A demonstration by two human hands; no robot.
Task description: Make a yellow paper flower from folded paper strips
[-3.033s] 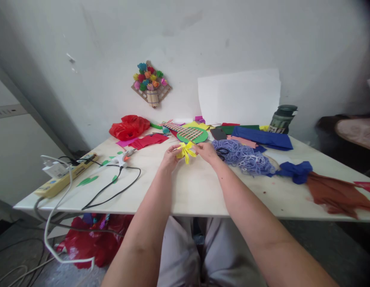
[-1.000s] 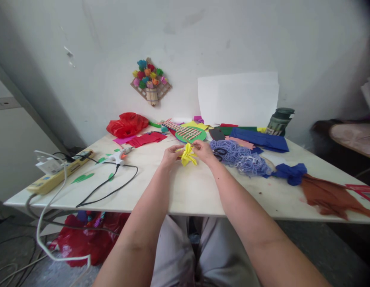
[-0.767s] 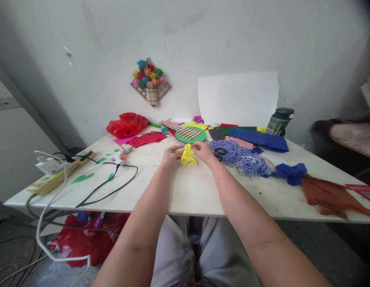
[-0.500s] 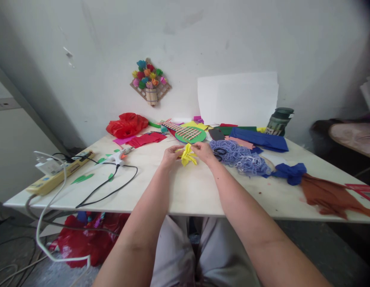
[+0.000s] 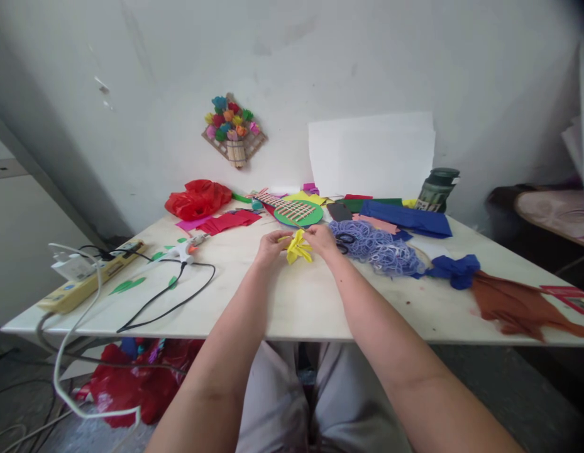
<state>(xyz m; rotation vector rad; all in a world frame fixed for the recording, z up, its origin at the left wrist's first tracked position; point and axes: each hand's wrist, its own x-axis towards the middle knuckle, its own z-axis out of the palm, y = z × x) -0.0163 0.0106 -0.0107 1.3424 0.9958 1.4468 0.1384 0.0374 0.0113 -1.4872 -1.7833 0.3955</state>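
Between my two hands, above the middle of the table, is a yellow crepe paper flower (image 5: 298,247) with several loose petals. My left hand (image 5: 273,245) pinches it from the left side. From the right, my right hand (image 5: 320,240) has its fingers closed on the flower's upper edge. Just beyond lies a green round piece with a lattice of sticks (image 5: 298,212). Black-handled scissors (image 5: 344,241) rest beside my right hand, partly under a heap of purple-blue yarn (image 5: 379,247).
On the left are a hot glue gun (image 5: 183,250) with a looping black cord, green paper leaves (image 5: 126,285) and a power strip (image 5: 91,277). Red paper (image 5: 230,221) and a red plastic bag (image 5: 198,198) lie behind. Blue paper (image 5: 407,218), a bottle (image 5: 437,189) and brown paper (image 5: 513,306) are on the right.
The yellow flower has turned slightly between my fingers, its petals sitting a little differently. Both hands keep nearly the same place; the whole view has shifted slightly.
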